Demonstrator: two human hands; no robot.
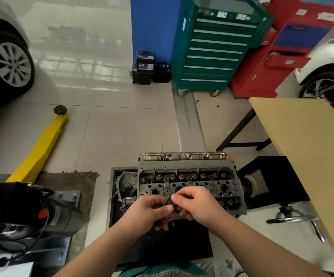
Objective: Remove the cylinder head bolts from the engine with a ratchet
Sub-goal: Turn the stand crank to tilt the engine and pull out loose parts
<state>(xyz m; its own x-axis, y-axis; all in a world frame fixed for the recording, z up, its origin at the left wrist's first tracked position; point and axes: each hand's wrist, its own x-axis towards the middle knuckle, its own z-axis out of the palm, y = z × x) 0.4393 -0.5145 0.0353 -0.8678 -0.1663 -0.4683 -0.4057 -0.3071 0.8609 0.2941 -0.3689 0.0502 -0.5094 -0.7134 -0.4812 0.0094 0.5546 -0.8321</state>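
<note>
**Both hands on a small dark part above the head**

You hold your left hand (152, 211) and right hand (195, 204) together just over the near edge of the cylinder head (190, 184), fingers of each curled in a pinching grip on one short dark piece (170, 201) between them. It looks cylindrical and metal, perhaps a socket or bolt; too small and blurred to say which. Holding it over the engine keeps it close to the bolt holes, and if it slips it should land on the head, not the floor.

No ratchet shows plainly, so you seem to be fitting or checking a part, not turning.

The head is grey cast metal, flat-faced, pitted with round bores and a row of valve springs. It sits on a dark stand on glossy pale floor tiles. A green drawer cabinet (216, 50) stands well beyond, a tan surface (306, 136) to your right, a yellow lift arm (42, 144) to your left.
</note>
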